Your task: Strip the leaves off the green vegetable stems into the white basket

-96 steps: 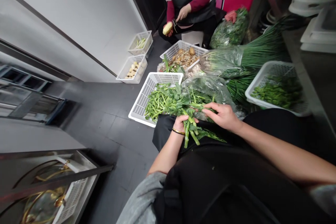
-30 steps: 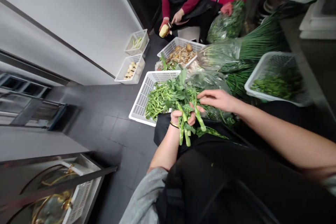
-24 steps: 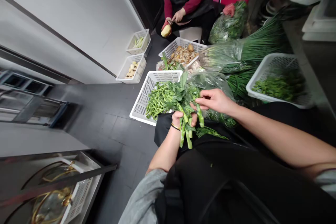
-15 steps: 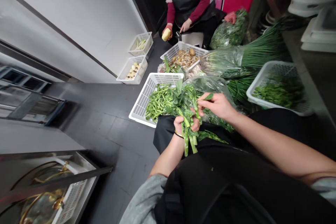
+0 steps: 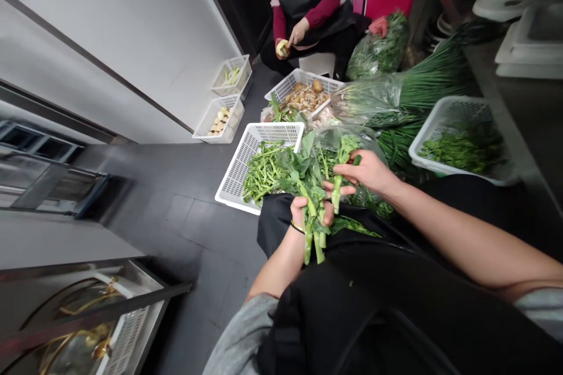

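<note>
Thick green stalks with leaves, a bunch of leafy greens [image 5: 308, 235], are gripped in my left hand [image 5: 299, 211], stems pointing down toward my lap. Just to the right, my right hand [image 5: 368, 173] pinches a single green stalk [image 5: 336, 192] with a floret-like top, held apart from the bunch. A finger or two of my left hand stretch out toward that stalk. Beyond the bunch stands a white perforated basket [image 5: 237, 179] with trimmed green stems [image 5: 259, 173] in it. Loose greens [image 5: 352, 225] lie on my black apron.
Across from me a seated person [image 5: 308, 6] works on a pale peeled vegetable [image 5: 282, 47] above a basket of peelings [image 5: 295, 76]. Bagged long green stalks [image 5: 435, 79] and a basket of greens [image 5: 433, 129] are at right. Small white baskets [image 5: 203, 130] stand by the wall.
My right hand has drawn one stalk away from the bunch, to the right. My left hand keeps the rest, some fingers now extended. The other person's hands have come together on the pale vegetable.
</note>
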`<action>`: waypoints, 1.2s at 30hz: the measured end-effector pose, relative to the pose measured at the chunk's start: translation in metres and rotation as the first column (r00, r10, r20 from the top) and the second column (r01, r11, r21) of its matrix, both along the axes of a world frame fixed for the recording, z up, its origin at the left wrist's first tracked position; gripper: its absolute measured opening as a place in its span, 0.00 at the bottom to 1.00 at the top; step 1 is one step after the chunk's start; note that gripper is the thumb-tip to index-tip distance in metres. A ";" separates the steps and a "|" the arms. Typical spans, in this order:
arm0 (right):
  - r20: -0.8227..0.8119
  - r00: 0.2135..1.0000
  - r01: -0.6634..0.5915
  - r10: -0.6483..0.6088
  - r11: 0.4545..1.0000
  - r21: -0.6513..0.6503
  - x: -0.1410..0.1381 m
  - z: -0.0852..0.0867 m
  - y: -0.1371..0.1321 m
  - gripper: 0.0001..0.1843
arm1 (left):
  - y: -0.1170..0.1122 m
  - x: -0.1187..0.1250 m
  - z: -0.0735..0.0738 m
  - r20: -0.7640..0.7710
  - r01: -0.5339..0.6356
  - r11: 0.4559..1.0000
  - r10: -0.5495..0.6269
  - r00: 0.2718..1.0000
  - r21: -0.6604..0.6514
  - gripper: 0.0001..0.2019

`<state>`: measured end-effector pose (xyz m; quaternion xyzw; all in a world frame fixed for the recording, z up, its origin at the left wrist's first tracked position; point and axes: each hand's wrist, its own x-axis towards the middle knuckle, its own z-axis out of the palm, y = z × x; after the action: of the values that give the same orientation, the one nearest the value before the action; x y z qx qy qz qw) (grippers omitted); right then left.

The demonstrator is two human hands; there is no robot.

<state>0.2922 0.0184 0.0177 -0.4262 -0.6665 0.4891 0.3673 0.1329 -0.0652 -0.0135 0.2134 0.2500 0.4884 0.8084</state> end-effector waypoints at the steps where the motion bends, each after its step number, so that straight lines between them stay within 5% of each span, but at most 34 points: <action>1: 0.045 0.996 0.074 -0.078 0.993 0.094 -0.001 -0.001 -0.002 0.24 | -0.001 0.000 -0.002 0.000 -0.003 1.000 0.003 1.000 0.006 0.30; 3: 0.128 0.976 0.122 -0.178 0.925 0.360 0.000 0.001 -0.007 0.22 | -0.002 0.001 -0.008 -0.005 -0.021 1.000 0.021 1.000 -0.004 0.27; 5: 0.215 0.958 0.018 -0.191 0.787 0.617 0.005 0.004 -0.013 0.20 | -0.003 0.003 -0.013 -0.013 -0.050 0.998 0.050 0.999 -0.024 0.25; 7: 0.286 0.938 -0.094 -0.196 0.651 0.753 0.013 -0.002 -0.018 0.19 | -0.002 0.006 -0.016 -0.033 -0.049 0.997 0.047 0.998 -0.059 0.24; 8: 0.311 0.929 -0.123 -0.202 0.624 0.772 0.018 -0.010 -0.021 0.18 | -0.002 0.007 -0.015 -0.043 -0.054 0.995 0.051 0.998 -0.079 0.25; 9: 0.328 0.924 -0.136 -0.197 0.631 0.764 0.024 -0.022 -0.024 0.18 | -0.002 0.008 -0.012 -0.049 -0.073 0.993 0.069 0.996 -0.097 0.25; 11: 0.379 0.916 -0.168 -0.129 0.736 0.656 0.038 -0.055 -0.028 0.19 | -0.001 0.008 -0.003 -0.044 -0.139 0.984 0.135 0.990 -0.114 0.26; 13: 0.505 0.860 -0.312 0.077 0.863 0.399 0.054 -0.087 -0.028 0.21 | 0.001 0.007 0.009 -0.012 -0.181 0.978 0.181 0.983 -0.100 0.25; 15: 0.663 0.708 -0.395 0.242 0.914 0.088 0.069 -0.102 -0.023 0.19 | 0.002 0.007 0.020 0.020 -0.168 0.982 0.170 0.985 -0.086 0.23; 17: 0.756 0.613 -0.315 0.228 0.949 -0.030 0.076 -0.092 -0.012 0.15 | 0.004 0.007 0.028 0.020 -0.161 0.982 0.164 0.986 -0.098 0.21; 19: 0.674 0.731 -0.197 0.105 0.978 0.062 0.071 -0.058 0.001 0.18 | 0.005 0.010 0.030 -0.014 -0.178 0.975 0.178 0.984 -0.134 0.20; 21: 0.362 0.926 -0.154 0.112 0.984 0.089 0.053 -0.017 0.010 0.19 | 0.005 0.013 0.030 -0.047 -0.178 0.971 0.173 0.984 -0.161 0.20; 24: -0.104 0.989 -0.109 0.104 0.993 -0.046 0.016 0.018 0.011 0.23 | 0.002 0.018 0.027 -0.023 -0.171 0.973 0.170 0.985 -0.154 0.20; 27: -0.344 0.935 -0.159 0.087 0.969 -0.187 -0.009 0.011 -0.001 0.23 | -0.001 0.018 0.025 0.000 -0.177 0.972 0.179 0.984 -0.152 0.20; 31: -0.190 0.969 -0.186 0.159 0.974 -0.130 0.003 -0.009 -0.008 0.18 | -0.002 0.016 0.019 0.005 -0.124 0.969 0.128 0.992 -0.216 0.20; 36: -0.106 0.994 -0.016 0.013 0.999 -0.034 0.029 0.006 0.004 0.16 | 0.003 0.018 0.012 0.019 -0.123 0.971 0.130 0.991 -0.205 0.19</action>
<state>0.3211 0.0226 0.0241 -0.4013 -0.6407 0.5250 0.3910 0.1511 -0.0625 -0.0015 0.1052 0.2987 0.5141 0.7971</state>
